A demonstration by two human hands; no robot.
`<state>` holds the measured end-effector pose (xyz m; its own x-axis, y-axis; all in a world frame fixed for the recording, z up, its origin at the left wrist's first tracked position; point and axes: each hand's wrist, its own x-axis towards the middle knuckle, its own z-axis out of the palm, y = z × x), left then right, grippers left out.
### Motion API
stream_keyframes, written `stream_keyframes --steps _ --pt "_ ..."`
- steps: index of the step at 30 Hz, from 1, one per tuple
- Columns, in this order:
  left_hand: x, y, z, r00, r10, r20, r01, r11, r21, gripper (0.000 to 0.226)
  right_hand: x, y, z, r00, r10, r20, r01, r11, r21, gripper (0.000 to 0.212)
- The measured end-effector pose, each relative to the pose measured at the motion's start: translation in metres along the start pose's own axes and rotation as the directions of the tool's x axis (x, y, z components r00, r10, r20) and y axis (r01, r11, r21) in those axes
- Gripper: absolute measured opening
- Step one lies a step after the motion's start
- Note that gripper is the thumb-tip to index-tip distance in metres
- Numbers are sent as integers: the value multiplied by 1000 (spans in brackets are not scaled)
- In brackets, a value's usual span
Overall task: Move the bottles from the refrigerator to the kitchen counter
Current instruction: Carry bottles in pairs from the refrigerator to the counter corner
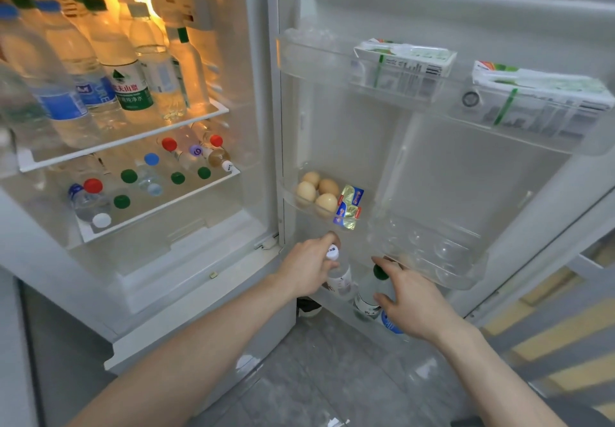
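The refrigerator stands open. My left hand [307, 268] grips the neck of a white-capped bottle [340, 280] in the bottom door rack. Beside it, my right hand [411, 300] holds a green-capped bottle [367, 295], fingers curled round its shoulder. A blue-labelled bottle [391, 323] shows partly under my right hand. Several tall water bottles [129, 70] stand on the top shelf. More bottles [151, 173] with red, green, blue and white caps crowd the lower shelf.
Two cartons [402, 67] sit in the upper door bin. Eggs [316, 191] and butter packs [349, 206] lie in the middle door tray [459, 276], which overhangs my hands. Grey tiled floor [332, 376] lies below; a striped mat [565, 326] is at the right.
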<state>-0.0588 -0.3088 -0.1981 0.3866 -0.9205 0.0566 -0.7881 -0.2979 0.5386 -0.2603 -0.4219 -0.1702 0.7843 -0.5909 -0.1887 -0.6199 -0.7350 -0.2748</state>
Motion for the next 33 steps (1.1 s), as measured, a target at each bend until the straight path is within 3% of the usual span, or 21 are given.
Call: stream_keyframes --steps 8,14,18,23,33 --pt "-29 4 -11 963 -4 -269 -23 995 -95 19 18 -2 3 1000 11 9 -11 1000 0 50" --pt "-54 8 -34 926 25 -378 -84 986 -142 23 30 -9 2 996 -33 78 40 995 -95 34" --pt "-68 6 -43 915 -22 -403 -60 980 -189 26 39 -16 0 982 -147 117 167 968 -187 30" --pt "-82 -2 -57 898 -61 -435 -32 979 -202 28 38 -17 -3 970 -188 156 219 952 -214 37" --pt "-109 -23 -78 881 -167 -443 88 977 -193 28 27 -41 -4 976 -217 18 217 976 -18 26"
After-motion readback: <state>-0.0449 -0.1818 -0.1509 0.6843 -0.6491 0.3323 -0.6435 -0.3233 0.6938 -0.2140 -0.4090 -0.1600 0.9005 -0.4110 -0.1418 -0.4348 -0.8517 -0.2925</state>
